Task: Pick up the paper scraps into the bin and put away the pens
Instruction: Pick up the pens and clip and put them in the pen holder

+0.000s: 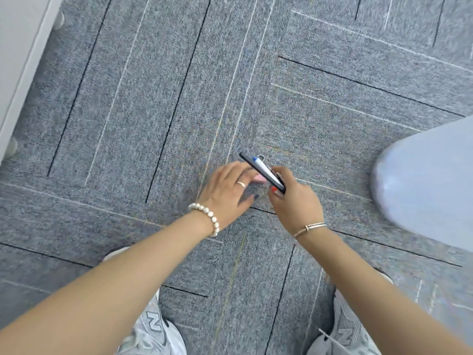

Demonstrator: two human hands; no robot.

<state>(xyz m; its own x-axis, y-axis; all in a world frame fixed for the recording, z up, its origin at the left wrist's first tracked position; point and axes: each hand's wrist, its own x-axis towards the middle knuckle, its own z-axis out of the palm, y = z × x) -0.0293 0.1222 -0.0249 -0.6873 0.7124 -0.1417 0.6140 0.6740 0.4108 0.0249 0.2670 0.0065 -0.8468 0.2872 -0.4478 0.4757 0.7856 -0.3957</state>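
My right hand (pixel 294 198) grips a small bundle of pens (pixel 263 171): a black one and a white one with a blue tip, pointing up and to the left over the carpet. My left hand (pixel 229 189) reaches in beside them, its fingertips near the pens' lower part with something pink at the fingers; whether it holds anything is unclear through the blur. No paper scraps or bin show in the head view.
Grey carpet tiles (pixel 153 98) with black and white lines cover the floor. A pale blue-grey rounded surface (pixel 430 185) juts in at the right. A white furniture edge (pixel 18 73) runs along the far left. My two grey sneakers (pixel 153 331) stand at the bottom.
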